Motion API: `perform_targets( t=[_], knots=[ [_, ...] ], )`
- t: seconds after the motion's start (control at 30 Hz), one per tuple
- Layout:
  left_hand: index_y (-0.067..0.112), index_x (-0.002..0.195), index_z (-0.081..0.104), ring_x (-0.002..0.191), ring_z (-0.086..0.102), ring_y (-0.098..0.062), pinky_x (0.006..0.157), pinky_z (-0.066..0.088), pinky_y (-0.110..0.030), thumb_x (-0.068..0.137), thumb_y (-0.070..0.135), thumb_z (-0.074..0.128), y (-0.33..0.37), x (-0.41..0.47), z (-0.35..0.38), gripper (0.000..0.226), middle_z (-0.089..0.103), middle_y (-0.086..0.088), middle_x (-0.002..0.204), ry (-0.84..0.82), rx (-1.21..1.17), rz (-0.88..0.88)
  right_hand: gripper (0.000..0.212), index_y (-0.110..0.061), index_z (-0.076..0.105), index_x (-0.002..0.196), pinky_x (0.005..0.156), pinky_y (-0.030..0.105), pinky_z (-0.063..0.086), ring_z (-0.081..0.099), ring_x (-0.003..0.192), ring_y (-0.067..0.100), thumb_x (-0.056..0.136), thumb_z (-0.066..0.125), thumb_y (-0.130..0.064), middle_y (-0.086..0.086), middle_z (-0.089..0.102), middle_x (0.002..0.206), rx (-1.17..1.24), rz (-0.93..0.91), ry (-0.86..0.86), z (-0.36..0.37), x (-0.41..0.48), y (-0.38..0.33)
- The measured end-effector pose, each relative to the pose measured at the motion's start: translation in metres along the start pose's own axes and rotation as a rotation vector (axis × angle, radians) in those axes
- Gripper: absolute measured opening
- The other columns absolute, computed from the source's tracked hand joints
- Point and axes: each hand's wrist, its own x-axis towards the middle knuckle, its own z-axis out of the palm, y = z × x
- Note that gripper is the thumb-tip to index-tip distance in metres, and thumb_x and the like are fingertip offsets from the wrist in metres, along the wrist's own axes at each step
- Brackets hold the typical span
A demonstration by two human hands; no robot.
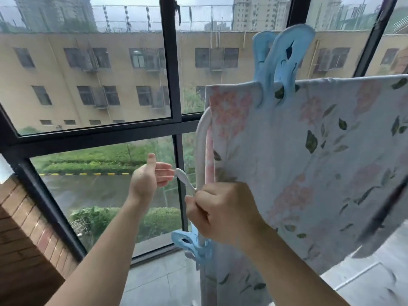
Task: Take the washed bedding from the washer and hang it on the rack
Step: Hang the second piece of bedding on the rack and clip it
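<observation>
Floral bedding (309, 151), pale blue with pink flowers and green leaves, hangs over the white rack (201, 146) on the right. A large blue clip (280, 60) pins its top edge. A second blue clip (194, 241) sits low on the rack's upright. My right hand (223, 208) grips a white clip (184, 180) at the bedding's left edge by the upright. My left hand (149, 177) hovers just left of it, fingers straight and thumb up, fingertips touching the clip's far end.
A big dark-framed window (172, 85) fills the view ahead, close behind the rack. A brick-patterned wall (24, 221) stands at the lower left. Grey floor tiles (161, 281) lie below.
</observation>
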Motion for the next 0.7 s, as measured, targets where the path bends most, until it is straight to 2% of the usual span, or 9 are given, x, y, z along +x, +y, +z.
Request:
perform_targets(
  t=[0.07,0.13,0.2,0.27,0.4,0.47,0.57,0.63,0.7],
  knots=[
    [0.001,0.090,0.071,0.089,0.071,-0.036,0.088,0.054,-0.048,0.106,0.044,0.032,-0.045,-0.002,-0.004,0.060,0.076,-0.014,0.084,-0.028,0.039,-0.111,0.045,-0.020,0.038,0.051,0.036,0.026,0.036,0.031,0.037,0.020,0.090,0.056,-0.030,-0.004,0.033,0.044,-0.034,0.115,-0.158,0.019,-0.026,-0.004],
    [0.002,0.092,0.072,0.096,0.070,-0.038,0.087,0.051,-0.045,0.106,0.043,0.034,-0.087,-0.007,-0.005,0.058,0.077,-0.012,0.087,-0.103,0.075,-0.209,0.044,-0.022,0.036,0.052,0.035,0.028,0.039,0.028,0.038,0.020,0.088,0.058,-0.034,-0.003,0.032,0.043,-0.079,0.241,-0.296,0.031,-0.047,-0.005],
    [0.006,0.095,0.074,0.101,0.069,-0.033,0.085,0.049,-0.038,0.106,0.043,0.033,-0.118,-0.015,-0.001,0.056,0.077,-0.008,0.094,-0.192,0.102,-0.272,0.042,-0.021,0.049,0.055,0.040,0.030,0.046,0.034,0.041,0.019,0.092,0.053,-0.040,0.000,0.047,0.046,-0.141,0.339,-0.429,0.035,-0.059,-0.005],
    [0.012,0.099,0.075,0.106,0.068,-0.028,0.090,0.048,-0.039,0.105,0.047,0.034,-0.141,-0.021,0.004,0.054,0.075,-0.005,0.105,-0.271,0.097,-0.303,0.046,-0.018,0.065,0.073,0.053,0.032,0.052,0.052,0.052,0.021,0.099,0.041,-0.048,0.002,0.061,0.062,-0.159,0.466,-0.584,0.035,-0.063,-0.008],
    [0.024,0.115,0.073,0.114,0.065,-0.026,0.098,0.049,-0.052,0.085,0.072,0.039,-0.163,-0.025,0.011,0.066,0.071,-0.003,0.120,-0.460,0.007,-0.426,0.052,-0.022,0.069,0.093,0.067,0.031,0.054,0.066,0.073,0.023,0.099,0.033,-0.059,0.002,0.071,0.087,-0.167,0.687,-0.647,0.039,-0.065,-0.013],
    [0.024,0.117,0.072,0.113,0.065,-0.031,0.099,0.048,-0.056,0.083,0.074,0.041,-0.169,-0.023,0.012,0.068,0.070,-0.006,0.122,-0.512,-0.056,-0.467,0.049,-0.024,0.069,0.099,0.069,0.029,0.052,0.067,0.079,0.020,0.098,0.036,-0.060,-0.003,0.072,0.095,-0.143,0.770,-0.644,0.039,-0.065,-0.018],
    [0.015,0.103,0.074,0.104,0.063,-0.037,0.094,0.047,-0.054,0.085,0.067,0.045,-0.172,-0.021,0.015,0.063,0.070,-0.014,0.112,-0.457,-0.146,-0.469,0.038,-0.028,0.065,0.108,0.067,0.026,0.047,0.066,0.083,0.018,0.098,0.043,-0.057,-0.007,0.072,0.099,-0.122,0.821,-0.608,0.037,-0.061,-0.024],
    [0.008,0.087,0.071,0.089,0.060,-0.036,0.081,0.046,-0.046,0.084,0.062,0.049,-0.169,-0.021,0.018,0.058,0.066,-0.020,0.094,-0.370,-0.192,-0.469,0.030,-0.032,0.058,0.116,0.066,0.026,0.045,0.066,0.084,0.020,0.098,0.047,-0.054,-0.007,0.072,0.099,-0.119,0.832,-0.594,0.036,-0.056,-0.028],
    [0.007,0.073,0.064,0.072,0.055,-0.031,0.068,0.044,-0.038,0.083,0.058,0.051,-0.164,-0.021,0.022,0.054,0.061,-0.015,0.073,-0.274,-0.224,-0.459,0.028,-0.037,0.048,0.124,0.068,0.029,0.047,0.066,0.085,0.020,0.098,0.049,-0.050,-0.009,0.071,0.099,-0.110,0.852,-0.615,0.036,-0.053,-0.032]
  ],
)
